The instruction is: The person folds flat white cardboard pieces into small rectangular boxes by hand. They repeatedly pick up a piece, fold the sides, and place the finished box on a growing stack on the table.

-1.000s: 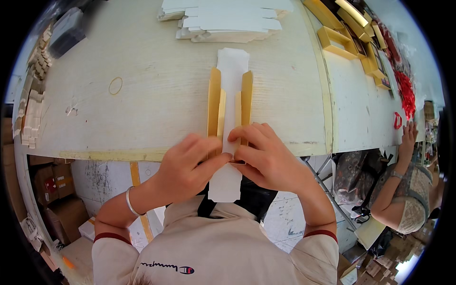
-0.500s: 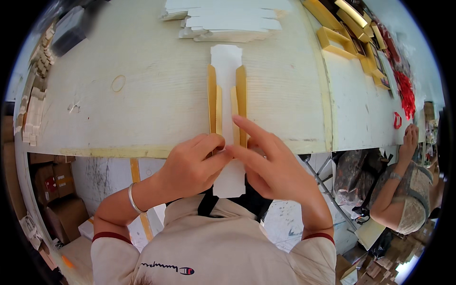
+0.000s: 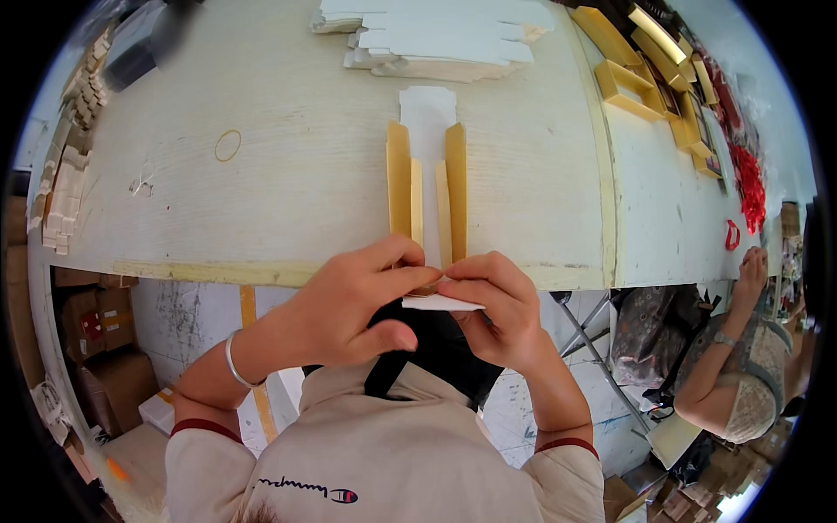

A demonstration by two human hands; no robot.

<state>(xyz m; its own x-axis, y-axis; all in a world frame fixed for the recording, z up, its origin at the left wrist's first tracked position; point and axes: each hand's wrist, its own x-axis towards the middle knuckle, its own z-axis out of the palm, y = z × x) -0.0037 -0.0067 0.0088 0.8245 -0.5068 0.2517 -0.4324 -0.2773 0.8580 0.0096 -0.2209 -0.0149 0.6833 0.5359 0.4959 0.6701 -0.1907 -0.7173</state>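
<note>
A part-folded cardboard box (image 3: 427,131), white inside with gold side walls standing up, lies lengthwise at the table's front edge. Its near end flap (image 3: 443,303) is raised and tilted between my hands. My left hand (image 3: 353,301) pinches the near left corner, index finger and thumb side pressed inward. With fingers and thumb, my right hand (image 3: 499,305) grips the flap and near right corner. The fingers hide the near corners' folds. Beyond the box, a stack of flat white box blanks (image 3: 436,39) lies on the table (image 3: 288,200).
Gold boxes (image 3: 629,91) stand at the far right by a red ribbon bundle (image 3: 748,187). A rubber band (image 3: 227,146) lies left of the box. Stacked cardboard pieces (image 3: 65,205) line the left edge. Another person's arm (image 3: 724,340) is at the right.
The box's near flap, hanging flat toward me before, is now folded up. My right hand has closed from pointing fingers into a grip on it. The view has shifted slightly.
</note>
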